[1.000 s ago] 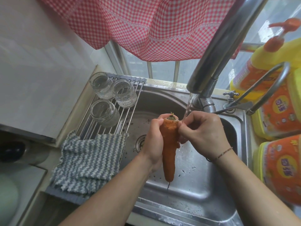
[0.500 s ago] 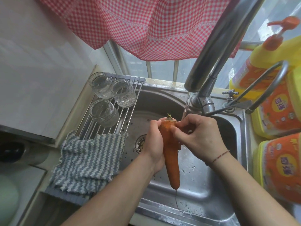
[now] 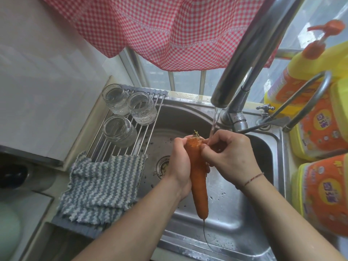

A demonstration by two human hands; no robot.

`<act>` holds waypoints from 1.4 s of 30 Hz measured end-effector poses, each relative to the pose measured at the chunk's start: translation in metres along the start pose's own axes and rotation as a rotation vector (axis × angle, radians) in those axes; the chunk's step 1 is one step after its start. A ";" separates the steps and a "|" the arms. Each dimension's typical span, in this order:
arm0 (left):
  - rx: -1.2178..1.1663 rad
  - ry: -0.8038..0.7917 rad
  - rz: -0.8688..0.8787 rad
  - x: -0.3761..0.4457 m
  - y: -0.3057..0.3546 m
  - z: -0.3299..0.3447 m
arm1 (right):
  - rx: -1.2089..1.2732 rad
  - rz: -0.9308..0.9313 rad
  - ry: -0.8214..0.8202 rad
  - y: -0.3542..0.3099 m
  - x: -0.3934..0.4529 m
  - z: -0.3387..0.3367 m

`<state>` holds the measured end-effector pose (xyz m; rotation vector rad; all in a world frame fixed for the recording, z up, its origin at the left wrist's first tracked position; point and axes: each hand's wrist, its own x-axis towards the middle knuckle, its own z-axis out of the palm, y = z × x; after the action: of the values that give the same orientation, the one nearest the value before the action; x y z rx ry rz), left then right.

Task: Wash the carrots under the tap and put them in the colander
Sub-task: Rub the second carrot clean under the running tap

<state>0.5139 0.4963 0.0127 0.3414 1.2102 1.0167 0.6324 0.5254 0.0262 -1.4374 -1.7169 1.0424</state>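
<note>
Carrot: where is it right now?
Centre of the head view: the carrot hangs tip-down over the sink, gripped between the left hand and right hand, just below the tap's stream.

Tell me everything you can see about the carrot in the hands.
The carrot is long, orange and wet-looking, with a green stub on its broad top and a thin dark root thread hanging from its tip. It is held roughly upright above the steel sink, top nearest the running tap. The left hand grips its upper part; the right hand pinches near the top.
</note>
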 end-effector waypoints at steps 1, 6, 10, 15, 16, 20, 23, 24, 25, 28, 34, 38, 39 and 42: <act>0.002 0.001 -0.002 0.000 0.000 0.000 | 0.006 0.012 0.001 0.001 0.001 0.000; -0.076 -0.039 -0.115 -0.002 0.000 0.005 | 0.040 0.036 -0.065 0.000 0.001 -0.006; -0.131 -0.077 -0.179 -0.002 0.001 0.013 | 0.048 -0.001 -0.088 -0.005 0.005 -0.018; -0.146 -0.050 -0.208 -0.002 0.002 0.018 | 0.100 0.005 -0.145 -0.003 0.008 -0.022; -0.143 -0.044 -0.208 -0.003 0.001 0.019 | 0.085 0.008 -0.141 -0.002 0.008 -0.022; -0.103 -0.013 -0.175 -0.005 -0.001 0.024 | 0.088 0.017 -0.082 0.001 0.006 -0.018; -0.046 0.000 -0.141 -0.006 -0.004 0.026 | 0.109 0.053 -0.062 0.001 0.007 -0.017; -0.021 0.010 -0.125 -0.006 -0.005 0.026 | 0.112 0.062 -0.082 0.001 0.008 -0.018; 0.007 0.020 -0.107 -0.006 -0.006 0.025 | 0.116 0.068 -0.112 0.001 0.008 -0.020; 0.045 0.046 -0.086 -0.005 -0.009 0.023 | 0.057 0.031 -0.190 0.002 0.006 -0.023; 0.017 0.078 -0.094 -0.004 -0.010 0.025 | 0.015 -0.001 -0.188 0.007 0.009 -0.019; 0.038 0.066 -0.081 -0.003 -0.010 0.023 | 0.088 0.020 -0.180 0.009 0.007 -0.017; 0.046 0.056 -0.086 -0.003 -0.010 0.023 | 0.094 0.021 -0.182 0.009 0.006 -0.019; 0.075 0.036 -0.108 -0.002 -0.010 0.021 | 0.040 -0.010 -0.182 0.009 0.006 -0.022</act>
<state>0.5371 0.4957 0.0146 0.3141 1.2877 0.8897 0.6547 0.5358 0.0284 -1.3426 -1.8170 1.2273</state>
